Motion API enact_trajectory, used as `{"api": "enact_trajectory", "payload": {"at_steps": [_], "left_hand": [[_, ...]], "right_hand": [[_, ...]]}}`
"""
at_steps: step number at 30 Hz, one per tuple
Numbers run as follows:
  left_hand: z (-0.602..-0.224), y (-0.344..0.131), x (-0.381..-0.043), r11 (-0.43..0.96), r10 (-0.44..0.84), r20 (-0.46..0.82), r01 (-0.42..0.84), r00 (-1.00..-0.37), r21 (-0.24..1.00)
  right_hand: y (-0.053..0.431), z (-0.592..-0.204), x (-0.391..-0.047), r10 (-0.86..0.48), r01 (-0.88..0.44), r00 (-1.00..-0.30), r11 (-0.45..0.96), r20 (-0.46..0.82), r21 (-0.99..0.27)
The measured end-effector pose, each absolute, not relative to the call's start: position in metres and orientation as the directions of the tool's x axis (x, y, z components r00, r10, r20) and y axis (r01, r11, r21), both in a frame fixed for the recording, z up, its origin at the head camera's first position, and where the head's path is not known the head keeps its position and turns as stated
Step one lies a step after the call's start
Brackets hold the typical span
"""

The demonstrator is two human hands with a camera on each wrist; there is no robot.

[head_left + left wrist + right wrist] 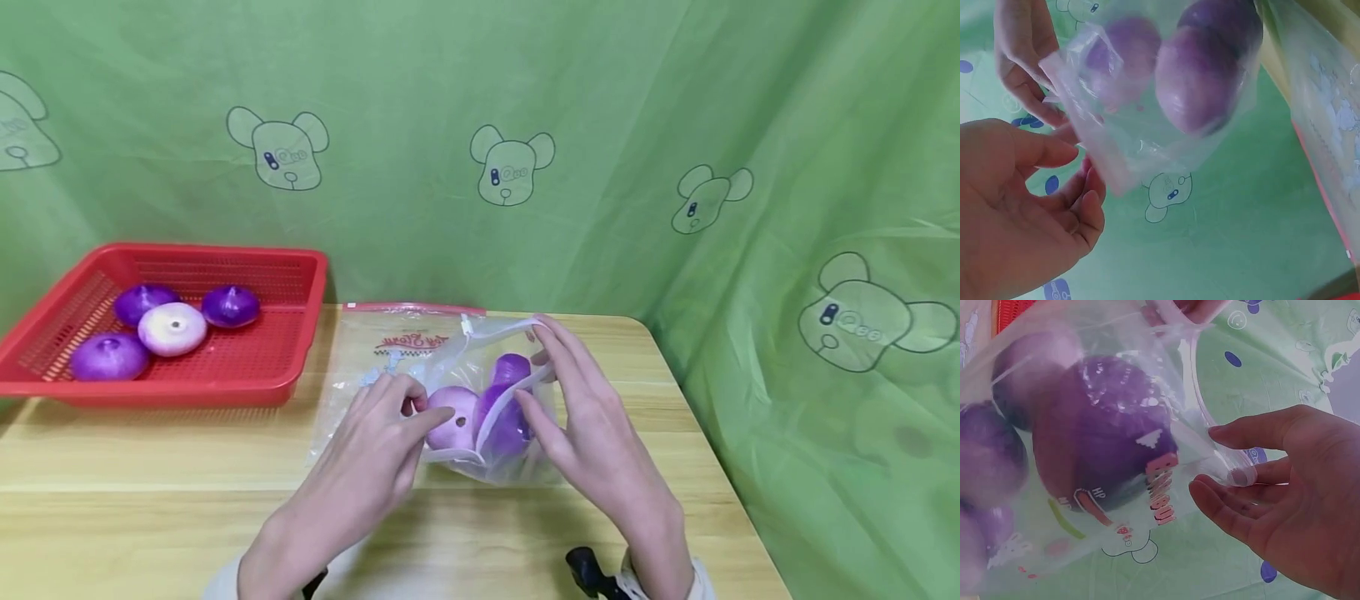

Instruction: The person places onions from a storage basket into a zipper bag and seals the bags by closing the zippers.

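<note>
A clear plastic slider bag (480,471) holds several purple onions (508,425), one paler with a dark spot facing up. Its mouth gapes toward the head camera. At the left of the mouth, my left hand (375,442) holds the bag's rim, thumb reaching over the pale onion; the left wrist view shows its fingertips (1090,209) at the rim. My right hand (600,417) holds the opposite side of the rim, its fingers spread along it. In the right wrist view, one finger lies inside the film and the thumb (1225,434) touches the edge.
A red basket (296,367) with several purple and white onions stands at the left. Beneath and behind the held bag lies a flat printed bag (360,333) with a red zip strip. Green printed cloth (600,250) hangs behind and right of the wooden table (150,517).
</note>
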State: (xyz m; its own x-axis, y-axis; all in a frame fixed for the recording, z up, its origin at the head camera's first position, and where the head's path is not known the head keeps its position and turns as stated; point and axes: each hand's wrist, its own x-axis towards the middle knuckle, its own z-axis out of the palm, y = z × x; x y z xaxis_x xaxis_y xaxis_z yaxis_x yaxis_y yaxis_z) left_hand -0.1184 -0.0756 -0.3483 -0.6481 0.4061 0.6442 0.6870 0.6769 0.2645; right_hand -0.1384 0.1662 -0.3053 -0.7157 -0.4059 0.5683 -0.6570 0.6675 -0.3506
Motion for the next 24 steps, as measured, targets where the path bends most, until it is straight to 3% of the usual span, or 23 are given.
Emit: {"api": "enact_trajectory", "payload": {"at_steps": [11, 20, 24], "left_hand": [[-0.347, -0.088, -0.121, 0.65, 0.521, 0.512, 0.706, -0.683, 0.281], [-0.358, -0.067, -0.124, 0.537, 0.532, 0.588, 0.78, -0.609, 0.322], [-0.359, -0.062, -0.122, 0.507, 0.526, 0.618, 0.799, -0.585, 0.324]], "right_hand": [[0.176, -0.307, -0.145, -0.323, -0.601, -0.751, 0.694, 0.575, -0.395], [0.174, -0.307, -0.141, -0.321, -0.618, -0.729, 0.688, 0.604, -0.381], [0.177, -0.304, -0.139, -0.299, -0.568, -0.769, 0.726, 0.565, -0.389]]}}
